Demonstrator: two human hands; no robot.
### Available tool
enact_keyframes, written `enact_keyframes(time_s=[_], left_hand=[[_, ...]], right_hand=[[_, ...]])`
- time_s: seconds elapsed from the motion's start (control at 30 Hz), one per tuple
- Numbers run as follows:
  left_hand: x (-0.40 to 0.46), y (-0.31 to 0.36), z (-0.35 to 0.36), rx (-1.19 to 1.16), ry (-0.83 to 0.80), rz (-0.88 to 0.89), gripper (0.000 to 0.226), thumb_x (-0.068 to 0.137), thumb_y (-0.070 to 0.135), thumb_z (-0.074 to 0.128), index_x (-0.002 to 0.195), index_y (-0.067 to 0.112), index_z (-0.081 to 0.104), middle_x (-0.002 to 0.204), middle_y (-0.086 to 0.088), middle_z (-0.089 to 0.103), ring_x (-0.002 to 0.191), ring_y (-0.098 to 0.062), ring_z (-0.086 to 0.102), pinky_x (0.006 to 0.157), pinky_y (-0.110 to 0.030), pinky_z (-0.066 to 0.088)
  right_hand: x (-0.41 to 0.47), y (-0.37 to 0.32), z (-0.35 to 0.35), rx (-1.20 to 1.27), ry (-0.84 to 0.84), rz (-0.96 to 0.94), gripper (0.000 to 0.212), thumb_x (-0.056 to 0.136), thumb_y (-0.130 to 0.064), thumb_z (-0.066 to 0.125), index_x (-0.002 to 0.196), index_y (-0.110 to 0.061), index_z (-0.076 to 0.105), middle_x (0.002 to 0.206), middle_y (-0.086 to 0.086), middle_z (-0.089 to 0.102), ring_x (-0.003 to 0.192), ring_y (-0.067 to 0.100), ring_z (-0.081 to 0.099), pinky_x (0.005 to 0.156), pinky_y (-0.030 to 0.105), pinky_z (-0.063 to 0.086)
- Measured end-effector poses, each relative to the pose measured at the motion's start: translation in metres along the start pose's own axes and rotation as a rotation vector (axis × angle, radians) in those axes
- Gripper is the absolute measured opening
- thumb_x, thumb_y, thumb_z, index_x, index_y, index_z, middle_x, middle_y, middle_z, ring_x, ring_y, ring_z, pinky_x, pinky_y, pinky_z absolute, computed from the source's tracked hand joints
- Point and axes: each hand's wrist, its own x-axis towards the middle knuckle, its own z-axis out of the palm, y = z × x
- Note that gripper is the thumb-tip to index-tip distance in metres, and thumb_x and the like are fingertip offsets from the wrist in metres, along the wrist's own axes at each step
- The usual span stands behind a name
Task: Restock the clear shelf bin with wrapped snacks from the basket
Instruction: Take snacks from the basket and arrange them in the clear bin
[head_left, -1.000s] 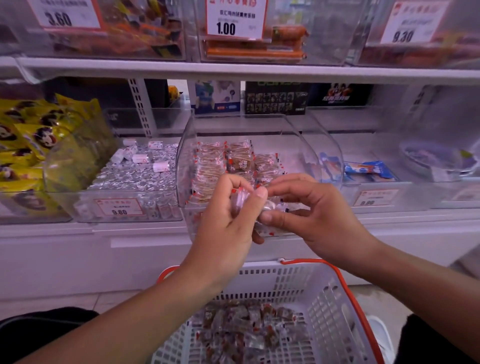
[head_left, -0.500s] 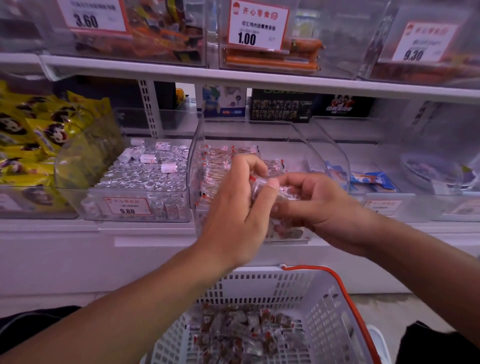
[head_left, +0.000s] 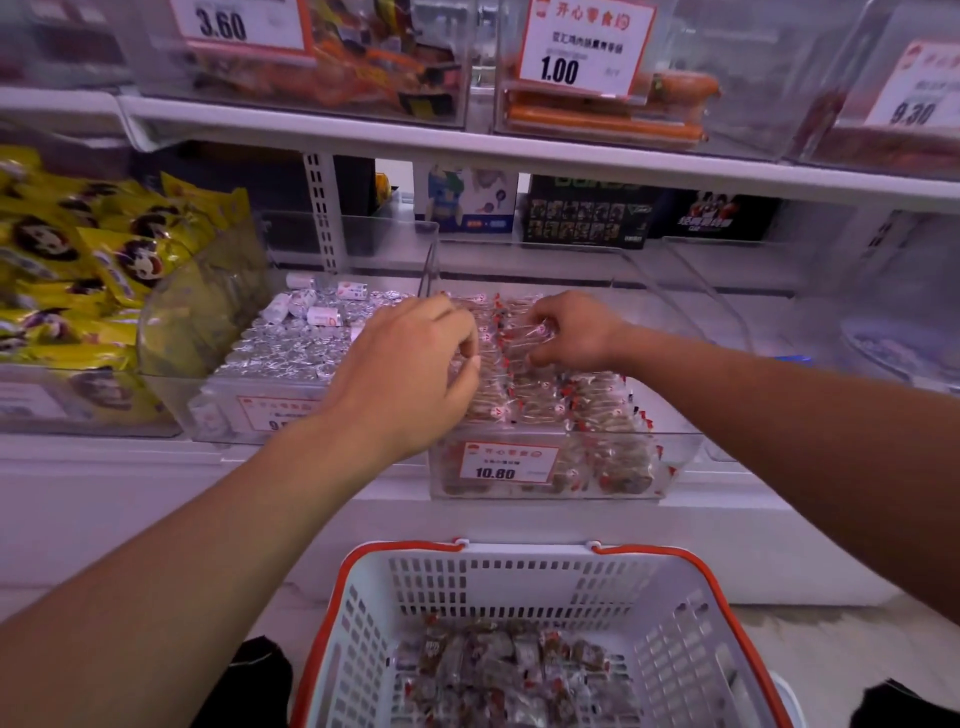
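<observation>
Both hands have gone forward from the bin's front, deep over its rows now. Left hand hovers with fingers curled; what it holds, I cannot tell. Right hand pinches a crinkly clear-wrapped snack onto the stacked rows. Bin is glossy clear plastic on a white shelf. Below sits the perforated white basket, orange-rimmed, with more snacks inside.
</observation>
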Motion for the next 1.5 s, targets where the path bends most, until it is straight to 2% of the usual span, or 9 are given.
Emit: enact_keyframes(time_s=[0.23, 0.47, 0.63, 0.83, 1.03, 1.17, 1.3, 1.4, 1.5], left_hand=[[-0.011, -0.007, 0.004, 0.102, -0.053, 0.04, 0.008, 0.091, 0.034, 0.055, 0.095, 0.027, 0.057, 0.103, 0.009, 0.053, 0.1, -0.014, 0.047, 0.088, -0.033, 0.035], [-0.018, -0.001, 0.006, 0.076, -0.069, 0.031, 0.009, 0.092, 0.034, 0.056, 0.097, 0.028, 0.057, 0.106, 0.01, 0.055, 0.103, -0.013, 0.047, 0.092, -0.034, 0.037], [-0.018, -0.003, 0.007, 0.12, -0.06, 0.057, 0.014, 0.093, 0.036, 0.052, 0.099, 0.026, 0.059, 0.106, 0.009, 0.056, 0.104, -0.015, 0.049, 0.094, -0.034, 0.037], [-0.015, -0.003, 0.007, 0.128, -0.021, 0.121, 0.013, 0.091, 0.03, 0.055, 0.095, 0.02, 0.063, 0.099, 0.004, 0.061, 0.097, -0.018, 0.052, 0.1, -0.033, 0.034], [-0.026, 0.02, 0.006, -0.006, 0.149, 0.33, 0.017, 0.09, 0.02, 0.062, 0.075, 0.013, 0.062, 0.072, 0.0, 0.06, 0.071, -0.02, 0.05, 0.068, -0.034, 0.043], [-0.049, 0.032, 0.023, -0.11, 0.166, 0.491, 0.032, 0.089, 0.021, 0.064, 0.06, 0.017, 0.053, 0.055, -0.001, 0.054, 0.052, -0.022, 0.05, 0.05, -0.03, 0.04], [-0.087, 0.039, 0.061, -0.029, -0.227, 0.466, 0.03, 0.088, 0.027, 0.063, 0.062, 0.021, 0.051, 0.058, -0.002, 0.058, 0.055, -0.024, 0.058, 0.049, -0.03, 0.04], [-0.127, 0.023, 0.101, 0.196, -1.005, 0.153, 0.023, 0.094, 0.043, 0.054, 0.096, 0.022, 0.064, 0.1, -0.003, 0.067, 0.094, -0.027, 0.064, 0.071, -0.034, 0.048], [-0.178, 0.001, 0.137, 0.273, -1.555, -0.187, 0.054, 0.097, 0.048, 0.055, 0.138, 0.013, 0.052, 0.142, -0.009, 0.052, 0.123, -0.029, 0.054, 0.102, -0.04, 0.045]], right_hand=[[-0.005, 0.008, 0.014, -0.184, -0.009, -0.009, 0.08, 0.083, -0.028, 0.077, 0.149, -0.022, 0.032, 0.149, 0.019, 0.031, 0.125, 0.036, 0.05, 0.109, 0.036, 0.039], [-0.002, -0.002, 0.024, 0.156, -0.034, 0.044, 0.052, 0.088, 0.0, 0.059, 0.134, -0.015, 0.042, 0.128, 0.017, 0.053, 0.111, 0.032, 0.059, 0.092, 0.044, 0.054], [0.006, 0.005, 0.023, -0.216, -0.14, 0.051, 0.075, 0.099, -0.03, 0.056, 0.157, -0.029, 0.009, 0.164, 0.014, -0.009, 0.15, 0.039, 0.003, 0.122, 0.049, 0.014], [-0.007, 0.001, 0.003, -0.199, -0.06, -0.047, 0.075, 0.097, -0.032, 0.059, 0.157, -0.025, 0.015, 0.165, 0.011, -0.002, 0.152, 0.03, 0.001, 0.123, 0.039, 0.01], [-0.068, -0.016, -0.003, 0.034, 0.555, -0.296, 0.024, 0.095, -0.022, 0.059, 0.118, -0.017, 0.066, 0.119, 0.002, 0.065, 0.108, 0.015, 0.06, 0.096, 0.032, 0.049], [-0.139, -0.016, 0.045, 0.275, 0.962, -0.427, 0.01, 0.093, -0.021, 0.059, 0.089, -0.019, 0.068, 0.066, -0.016, 0.052, 0.059, 0.001, 0.047, 0.058, 0.013, 0.038], [-0.168, 0.005, 0.137, 0.338, 0.723, -0.242, 0.017, 0.096, -0.026, 0.055, 0.09, -0.015, 0.068, 0.058, -0.011, 0.049, 0.051, 0.014, 0.051, 0.051, 0.028, 0.037], [-0.188, 0.042, 0.21, 0.253, 0.166, -0.038, 0.019, 0.098, -0.03, 0.053, 0.103, -0.019, 0.067, 0.073, -0.001, 0.065, 0.071, 0.025, 0.065, 0.062, 0.034, 0.048], [-0.224, 0.089, 0.267, 0.084, -0.499, 0.171, 0.043, 0.096, -0.032, 0.058, 0.135, -0.016, 0.053, 0.128, 0.013, 0.061, 0.118, 0.031, 0.058, 0.092, 0.033, 0.048]])
